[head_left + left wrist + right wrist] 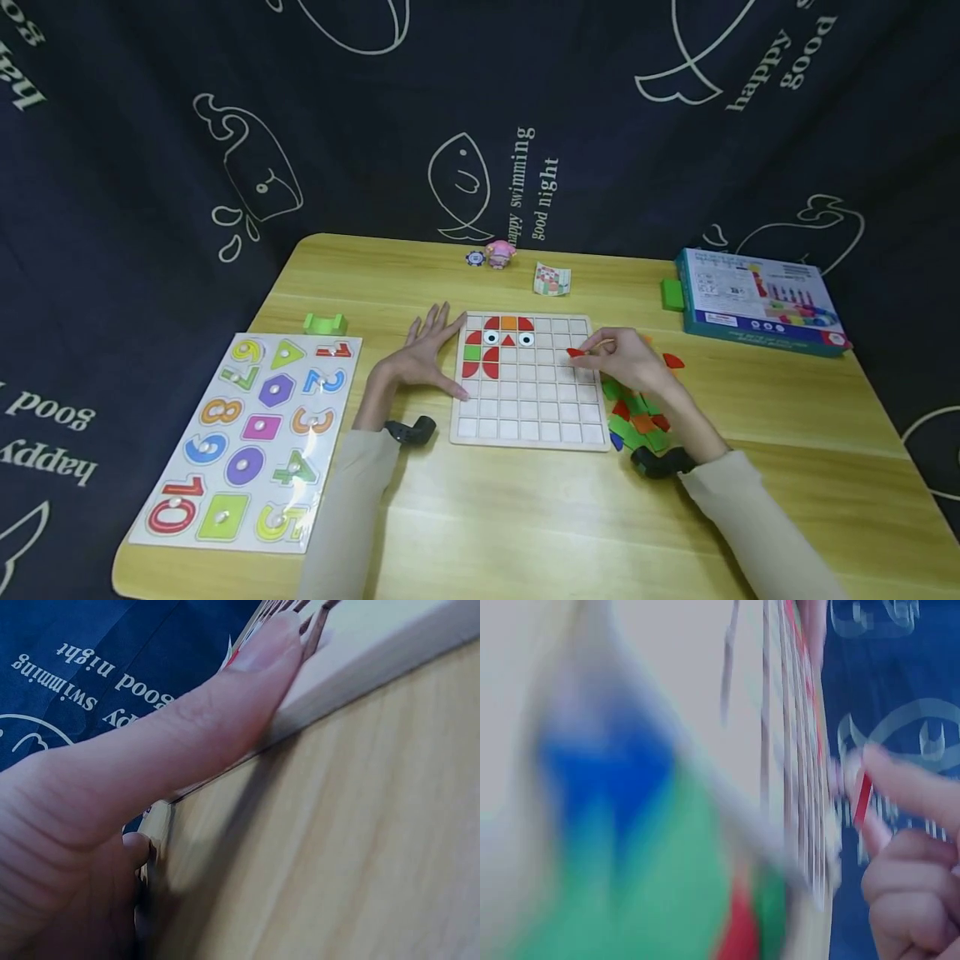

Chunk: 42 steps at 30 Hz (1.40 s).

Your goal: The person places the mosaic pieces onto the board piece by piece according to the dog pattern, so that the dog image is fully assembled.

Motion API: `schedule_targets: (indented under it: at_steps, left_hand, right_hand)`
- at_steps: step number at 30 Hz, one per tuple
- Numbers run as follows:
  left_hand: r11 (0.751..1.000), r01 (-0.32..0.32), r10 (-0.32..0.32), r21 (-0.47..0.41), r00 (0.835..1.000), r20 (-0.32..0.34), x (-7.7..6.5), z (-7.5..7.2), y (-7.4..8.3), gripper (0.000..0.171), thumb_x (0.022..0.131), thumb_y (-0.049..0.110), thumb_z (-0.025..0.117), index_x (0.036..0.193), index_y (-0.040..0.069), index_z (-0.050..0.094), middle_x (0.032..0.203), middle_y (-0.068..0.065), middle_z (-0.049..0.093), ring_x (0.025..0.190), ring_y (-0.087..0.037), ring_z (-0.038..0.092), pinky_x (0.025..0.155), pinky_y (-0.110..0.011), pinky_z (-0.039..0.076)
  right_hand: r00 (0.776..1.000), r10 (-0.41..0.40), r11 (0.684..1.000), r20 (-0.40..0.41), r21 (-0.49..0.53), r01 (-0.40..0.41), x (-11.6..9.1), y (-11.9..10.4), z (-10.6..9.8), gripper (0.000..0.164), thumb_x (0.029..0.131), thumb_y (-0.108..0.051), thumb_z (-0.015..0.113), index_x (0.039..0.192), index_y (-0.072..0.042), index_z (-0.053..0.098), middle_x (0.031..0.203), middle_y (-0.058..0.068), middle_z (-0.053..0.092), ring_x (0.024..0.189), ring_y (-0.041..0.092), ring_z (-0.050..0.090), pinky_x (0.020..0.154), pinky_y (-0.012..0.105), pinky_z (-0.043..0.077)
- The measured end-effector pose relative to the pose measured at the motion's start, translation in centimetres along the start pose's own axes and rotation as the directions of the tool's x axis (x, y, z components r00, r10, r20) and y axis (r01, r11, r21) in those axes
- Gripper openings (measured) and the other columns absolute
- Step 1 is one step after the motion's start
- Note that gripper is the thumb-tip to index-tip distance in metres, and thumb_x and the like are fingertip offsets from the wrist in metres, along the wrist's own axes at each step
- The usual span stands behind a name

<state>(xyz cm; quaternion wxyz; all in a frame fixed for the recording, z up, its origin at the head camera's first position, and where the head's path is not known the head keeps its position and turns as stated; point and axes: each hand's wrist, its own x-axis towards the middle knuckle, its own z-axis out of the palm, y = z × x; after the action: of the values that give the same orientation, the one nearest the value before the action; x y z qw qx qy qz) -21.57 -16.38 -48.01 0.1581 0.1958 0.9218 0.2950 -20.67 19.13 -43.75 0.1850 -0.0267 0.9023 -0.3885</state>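
A: Right hand?
B: Right hand (624,358) pinches a small, thin, flat red piece (575,352) with thumb and forefinger, tips only the piece's thickness apart; other fingers curled in
A: Where's the piece?
B: Held above the right side of a square white gridded board with a pale wooden rim (528,412), apart from its surface in the right wrist view
A: Left?
B: Left hand (420,354) has its fingers spread, no grip, thumb and fingertips at the board's left edge
A: Handling?
B: Probably light and stiff, maybe slick, unlikely to break easily. Opposite edges look the best hold, so the underside stays clear
A: Looks?
B: Plain red, seems rounded on one side, slim edge-on. Fingers hide part of the outline, exact shape unclear; wood or plastic, can't tell
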Motion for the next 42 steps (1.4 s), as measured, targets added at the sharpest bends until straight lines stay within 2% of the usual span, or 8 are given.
schedule_targets:
  at_steps: [4,9,17,23,31,36,39,42]
  left_hand:
    - [1.000,0.004,-0.004,-0.005,1.000,0.007,-0.1,0.3,-0.1,0.136,0.052,0.060,0.087,0.156,0.028,0.006,0.163,-0.008,-0.017,0.150,-0.026,-0.021,0.122,-0.052,-0.013]
    - [1.000,0.002,-0.002,-0.006,1.000,0.003,-0.2,0.4,-0.1,0.137,0.052,0.061,0.087,0.156,0.027,0.005,0.163,-0.010,-0.017,0.150,-0.026,-0.022,0.122,-0.051,-0.013]
    - [1.000,-0.012,0.012,0.011,1.000,0.005,-0.2,0.3,0.0,0.136,0.054,0.059,0.087,0.156,0.025,0.004,0.162,-0.011,-0.018,0.150,-0.028,-0.021,0.122,-0.051,-0.014]
    - [1.000,-0.016,0.016,0.016,1.000,-0.002,-0.2,0.2,-0.2,0.136,0.053,0.059,0.087,0.156,0.026,0.005,0.162,-0.011,-0.018,0.150,-0.029,-0.021,0.121,-0.052,-0.014]
    - [1.000,-0.021,0.021,-0.008,1.000,-0.008,0.0,0.1,-0.2,0.135,0.053,0.057,0.088,0.156,0.026,0.007,0.163,-0.011,-0.016,0.150,-0.028,-0.020,0.121,-0.053,-0.014]
    - [1.000,-0.017,0.017,-0.006,1.000,-0.009,0.2,0.1,-0.1,0.136,0.052,0.057,0.088,0.156,0.025,0.008,0.163,-0.011,-0.016,0.150,-0.030,-0.019,0.121,-0.054,-0.013]
    - [1.000,-0.017,0.017,-0.009,1.000,-0.012,0.1,0.0,-0.1,0.136,0.052,0.057,0.089,0.156,0.026,0.007,0.163,-0.011,-0.016,0.150,-0.029,-0.019,0.122,-0.053,-0.013]
    - [1.000,-0.012,0.012,-0.015,1.000,-0.009,0.0,-0.1,0.1,0.136,0.052,0.056,0.089,0.156,0.027,0.006,0.163,-0.011,-0.016,0.150,-0.028,-0.020,0.122,-0.051,-0.013]
  right_hand:
    - [1.000,0.007,1.000,0.028,0.030,-0.007,0.5,-2.4,3.1,0.035,0.081,-0.038,0.076,0.101,-0.012,0.064,0.055,-0.004,0.041,0.052,0.014,0.035,0.048,0.025,0.030]
    - [0.999,-0.043,0.999,-0.016,0.007,0.043,1.4,-4.0,5.3,0.030,0.078,-0.031,0.080,0.092,-0.009,0.066,0.067,0.002,0.060,0.054,0.013,0.042,0.052,0.025,0.037]
    - [0.993,-0.083,0.987,-0.082,-0.141,0.071,2.1,-4.8,5.5,0.029,0.073,-0.034,0.083,0.085,-0.012,0.070,0.080,0.006,0.069,0.063,0.015,0.051,0.054,0.026,0.039]
    - [0.992,-0.114,0.990,-0.053,-0.084,0.109,2.5,-4.6,4.9,0.021,0.073,-0.021,0.085,0.092,-0.016,0.079,0.115,0.006,0.070,0.078,0.016,0.042,0.064,0.025,0.031]
    - [0.992,-0.123,0.992,-0.038,-0.023,0.122,3.3,-4.2,4.6,0.017,0.072,-0.016,0.085,0.088,-0.013,0.080,0.096,0.010,0.073,0.060,0.014,0.027,0.052,0.025,0.022]
    - [0.993,-0.112,0.994,-0.034,-0.002,0.112,3.7,-4.0,4.6,0.016,0.072,-0.018,0.085,0.086,-0.014,0.080,0.102,0.007,0.075,0.072,0.012,0.041,0.057,0.023,0.029]
    - [0.993,-0.112,0.993,-0.028,0.030,0.113,4.0,-3.8,4.6,0.016,0.070,-0.019,0.086,0.084,-0.013,0.080,0.088,0.007,0.074,0.071,0.014,0.042,0.056,0.023,0.030]
    - [0.993,-0.119,0.992,-0.025,0.046,0.120,4.1,-3.6,4.6,0.017,0.069,-0.019,0.087,0.083,-0.012,0.079,0.069,0.006,0.066,0.063,0.017,0.033,0.052,0.025,0.024]
